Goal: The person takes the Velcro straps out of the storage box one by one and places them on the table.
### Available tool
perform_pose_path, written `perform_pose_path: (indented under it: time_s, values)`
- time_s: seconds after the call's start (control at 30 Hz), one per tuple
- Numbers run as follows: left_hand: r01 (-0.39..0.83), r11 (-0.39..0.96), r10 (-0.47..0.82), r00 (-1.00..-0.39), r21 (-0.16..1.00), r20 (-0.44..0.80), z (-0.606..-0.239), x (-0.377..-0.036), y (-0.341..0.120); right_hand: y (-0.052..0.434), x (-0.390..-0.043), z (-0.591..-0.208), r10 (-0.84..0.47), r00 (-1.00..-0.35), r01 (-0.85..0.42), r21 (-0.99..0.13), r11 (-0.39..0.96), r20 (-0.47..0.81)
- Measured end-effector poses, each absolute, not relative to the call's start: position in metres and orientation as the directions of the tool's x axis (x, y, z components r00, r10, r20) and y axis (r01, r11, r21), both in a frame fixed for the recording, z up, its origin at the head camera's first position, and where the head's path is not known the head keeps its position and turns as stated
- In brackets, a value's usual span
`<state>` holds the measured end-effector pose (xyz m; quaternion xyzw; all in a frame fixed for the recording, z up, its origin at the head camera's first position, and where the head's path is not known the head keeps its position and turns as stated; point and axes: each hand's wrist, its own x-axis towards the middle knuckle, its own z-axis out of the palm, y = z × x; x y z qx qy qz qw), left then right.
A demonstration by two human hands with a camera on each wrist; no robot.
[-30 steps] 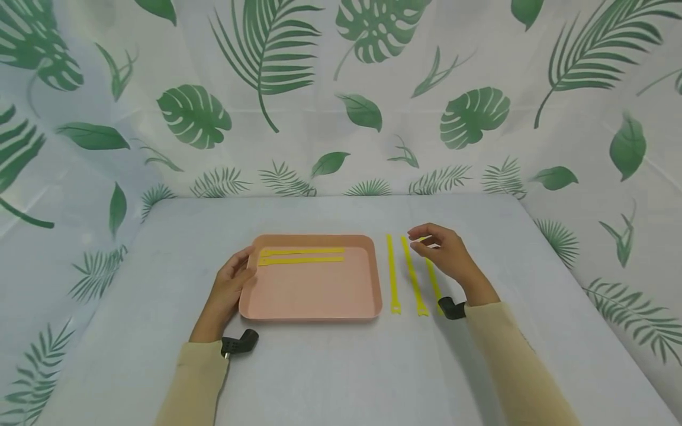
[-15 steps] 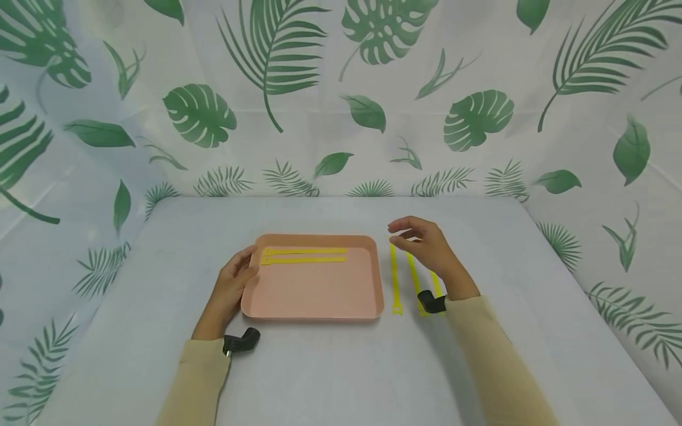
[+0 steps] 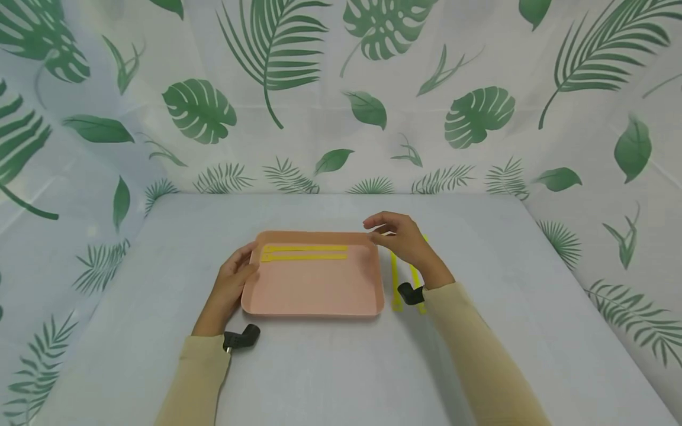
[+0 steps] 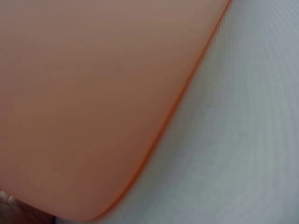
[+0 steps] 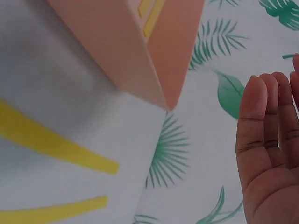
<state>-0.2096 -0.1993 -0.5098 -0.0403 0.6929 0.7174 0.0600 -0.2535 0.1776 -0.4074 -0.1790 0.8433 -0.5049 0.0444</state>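
My left hand holds the left rim of a shallow pink tray, thumb over the edge. Two flat yellow straps, each with a wider slotted end, lie side by side near the tray's back wall. My right hand hovers at the tray's far right corner, fingers loosely bent and nothing between them. Right of the tray, more yellow straps lie lengthwise, partly hidden by my right hand and wrist. The left wrist view has mostly blurred tray surface; in the right wrist view, fingers stand apart from the tray.
A pale cloth covers the table. Behind it hangs a white curtain printed with green leaves, also along both sides. A black wrist camera sits on the right arm, another camera on the left.
My right hand has moved left, from above the straps to the tray's far right corner. My left hand and the tray have stayed in place.
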Motion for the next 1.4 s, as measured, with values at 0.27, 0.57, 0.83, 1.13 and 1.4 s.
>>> perform_pose_path:
  time_s: [0.27, 0.57, 0.83, 1.13, 1.4]
  values:
    - [-0.137, -0.042, 0.013, -0.991, 0.99, -0.136, -0.51, -0.211, -0.202, 0.15, -0.268, -0.413, -0.407, -0.912, -0.236, -0.87, 0.433, 0.045]
    - [-0.122, -0.043, 0.018, -0.992, 0.992, -0.121, -0.507, -0.211, -0.206, 0.127, -0.276, -0.421, -0.434, -0.901, -0.18, -0.897, 0.404, -0.014]
    - [-0.107, -0.054, 0.026, -0.994, 0.993, -0.106, -0.509, -0.21, -0.207, 0.107, -0.278, -0.432, -0.448, -0.893, -0.154, -0.901, 0.405, -0.049]
    - [-0.104, -0.071, 0.023, -0.994, 0.992, -0.102, -0.512, -0.212, -0.203, 0.088, -0.275, -0.447, -0.408, -0.902, -0.092, -0.862, 0.499, -0.14]
    - [-0.112, -0.056, 0.033, -0.993, 0.992, -0.111, -0.51, -0.212, -0.202, 0.076, -0.278, -0.451, -0.404, -0.897, -0.038, -0.877, 0.479, -0.182]
